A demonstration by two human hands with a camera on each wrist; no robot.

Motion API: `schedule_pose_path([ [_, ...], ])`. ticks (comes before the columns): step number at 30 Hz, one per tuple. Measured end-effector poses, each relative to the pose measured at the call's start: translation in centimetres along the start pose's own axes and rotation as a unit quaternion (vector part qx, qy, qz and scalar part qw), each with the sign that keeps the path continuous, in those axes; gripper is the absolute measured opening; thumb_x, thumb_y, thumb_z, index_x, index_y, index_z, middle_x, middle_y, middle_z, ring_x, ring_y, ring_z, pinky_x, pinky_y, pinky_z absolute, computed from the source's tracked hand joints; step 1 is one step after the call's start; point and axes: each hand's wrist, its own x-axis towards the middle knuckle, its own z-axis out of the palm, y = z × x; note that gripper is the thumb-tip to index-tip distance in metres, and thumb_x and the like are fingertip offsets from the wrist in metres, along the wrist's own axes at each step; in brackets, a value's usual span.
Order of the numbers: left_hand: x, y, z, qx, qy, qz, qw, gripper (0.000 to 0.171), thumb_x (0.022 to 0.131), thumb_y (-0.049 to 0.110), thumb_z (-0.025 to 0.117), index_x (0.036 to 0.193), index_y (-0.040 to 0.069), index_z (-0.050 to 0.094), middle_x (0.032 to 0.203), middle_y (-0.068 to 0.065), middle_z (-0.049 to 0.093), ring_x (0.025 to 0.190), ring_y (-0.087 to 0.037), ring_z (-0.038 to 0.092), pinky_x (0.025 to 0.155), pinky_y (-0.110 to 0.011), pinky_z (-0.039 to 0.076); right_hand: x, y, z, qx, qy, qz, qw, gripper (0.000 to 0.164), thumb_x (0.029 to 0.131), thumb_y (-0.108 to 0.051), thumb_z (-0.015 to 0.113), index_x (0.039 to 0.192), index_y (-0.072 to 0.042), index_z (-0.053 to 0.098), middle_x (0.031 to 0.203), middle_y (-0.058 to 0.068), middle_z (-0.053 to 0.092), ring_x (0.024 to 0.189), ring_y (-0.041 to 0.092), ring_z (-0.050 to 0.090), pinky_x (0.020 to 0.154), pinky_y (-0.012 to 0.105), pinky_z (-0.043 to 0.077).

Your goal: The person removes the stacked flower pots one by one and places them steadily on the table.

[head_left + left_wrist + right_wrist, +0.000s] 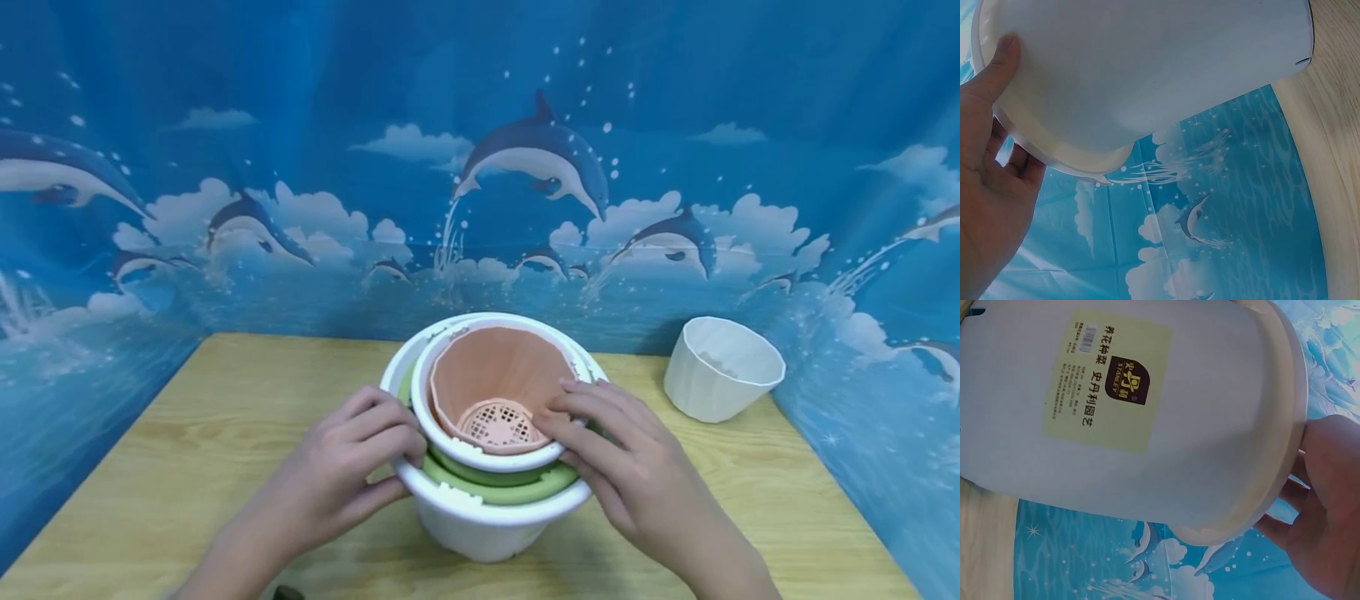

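Note:
A large white flowerpot (480, 533) stands upright on the table with several smaller pots nested in it. Inside are a green flowerpot (498, 493), a smaller white flowerpot (480, 458) and an innermost terracotta-coloured flowerpot (502, 367) with a perforated bottom. My left hand (352, 458) grips the large pot's left rim, its thumb against the outer wall in the left wrist view and its fingers over the edge. At the right, my right hand (637, 458) holds the inner pots' rims, fingertips reaching inside the terracotta-coloured one. The right wrist view shows a label (1107, 381) on the large pot.
A separate white pot (720, 371) with a fluted wall stands at the table's back right, tilted in view. A blue dolphin-print curtain (375, 167) closes off the back and sides of the wooden table (225, 433). A small dark object (288, 592) shows at the front edge.

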Motion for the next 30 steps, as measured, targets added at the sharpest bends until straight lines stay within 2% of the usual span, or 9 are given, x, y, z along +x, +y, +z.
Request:
schedule_pose_path([
  [3, 0.05, 0.03, 0.09, -0.004, -0.008, -0.01, 0.9999, 0.025, 0.077, 0.021, 0.082, 0.095, 0.024, 0.065, 0.106, 0.015, 0.063, 0.104, -0.009, 0.053, 0.089, -0.019, 0.046, -0.17, 0.04, -0.08, -0.003, -0.008, 0.007, 1.0, 0.033, 0.107, -0.028, 0.043, 0.121, -0.014, 0.07, 0.127, 0.004, 0.066, 0.127, 0.029, 0.056, 0.117, 0.036, 0.032],
  [7, -0.04, 0.0, 0.1, -0.005, -0.011, -0.018, 0.9998, 0.026, 0.076, 0.02, 0.082, 0.094, 0.024, 0.065, 0.106, 0.015, 0.063, 0.103, -0.01, 0.053, 0.089, -0.021, 0.047, -0.12, 0.03, 0.16, -0.007, 0.0, 0.0, 1.0, 0.03, 0.107, -0.027, 0.044, 0.115, -0.014, 0.07, 0.122, 0.002, 0.067, 0.123, 0.028, 0.058, 0.118, 0.04, 0.032],
  [14, 0.07, -0.14, 0.22, 0.003, 0.004, 0.004, 1.0, 0.026, 0.075, 0.019, 0.082, 0.094, 0.024, 0.065, 0.106, 0.015, 0.063, 0.104, -0.008, 0.053, 0.092, -0.013, 0.042, 0.19, -0.11, 0.37, 0.002, 0.033, -0.032, 0.999, 0.029, 0.106, -0.025, 0.045, 0.11, -0.011, 0.07, 0.112, 0.004, 0.066, 0.106, 0.026, 0.06, 0.117, 0.043, 0.032],
  [24, 0.14, -0.07, 0.19, -0.008, 0.0, 0.001, 1.0, 0.024, 0.078, 0.022, 0.081, 0.095, 0.024, 0.065, 0.107, 0.014, 0.064, 0.105, -0.01, 0.054, 0.092, -0.018, 0.045, 0.41, -0.34, 0.34, 0.012, 0.065, -0.048, 0.997, 0.026, 0.104, -0.024, 0.052, 0.106, -0.006, 0.071, 0.108, 0.006, 0.066, 0.106, 0.029, 0.058, 0.117, 0.043, 0.031],
  [30, 0.09, -0.21, 0.25, -0.008, 0.007, 0.005, 0.9999, 0.024, 0.077, 0.022, 0.082, 0.094, 0.024, 0.065, 0.107, 0.015, 0.063, 0.105, -0.009, 0.053, 0.093, -0.014, 0.043, 0.72, -0.15, 0.41, 0.014, 0.088, -0.069, 0.994, 0.025, 0.102, -0.022, 0.056, 0.104, -0.003, 0.071, 0.105, 0.009, 0.067, 0.105, 0.031, 0.059, 0.116, 0.043, 0.034],
])
